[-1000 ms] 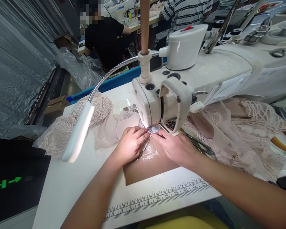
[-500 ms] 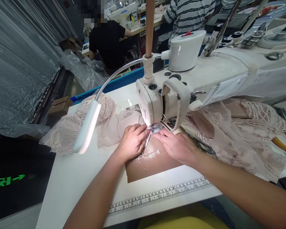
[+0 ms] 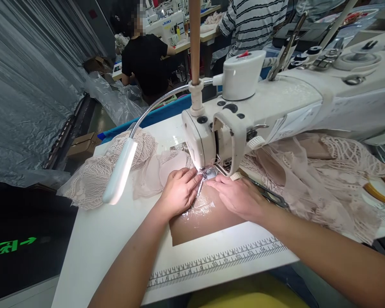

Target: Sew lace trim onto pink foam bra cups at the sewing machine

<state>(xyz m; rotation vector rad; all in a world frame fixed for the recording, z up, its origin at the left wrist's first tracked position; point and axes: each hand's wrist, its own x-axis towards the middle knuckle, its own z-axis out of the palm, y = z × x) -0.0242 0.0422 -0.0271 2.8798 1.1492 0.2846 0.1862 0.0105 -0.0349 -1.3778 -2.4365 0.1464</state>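
A white sewing machine point(image 3: 197, 137) stands over the table, its needle area close to both hands. My left hand point(image 3: 178, 192) is closed on pale pink lace fabric point(image 3: 171, 167), its fingertips just left of the shiny metal presser foot point(image 3: 209, 173). On the right of the foot, my right hand point(image 3: 239, 196) has its fingers drawn together with the index pointing toward the foot; what lies under them is hidden. Beneath both hands, a brown sheet point(image 3: 199, 233) with glossy clear tape covers part of the table.
A lamp point(image 3: 120, 171) on a bendable metal neck hangs at the left. Bunched lace point(image 3: 93, 179) lies beyond it, and more lace point(image 3: 333, 192) at right. Dark metal snips point(image 3: 269, 196) and orange-handled scissors point(image 3: 377, 194) lie right. A ruler strip point(image 3: 218, 263) runs along the front edge. Co-workers sit behind.
The camera view has shifted slightly, so the machine head sits a little further left. Both hands stay almost where they were beside the presser foot.
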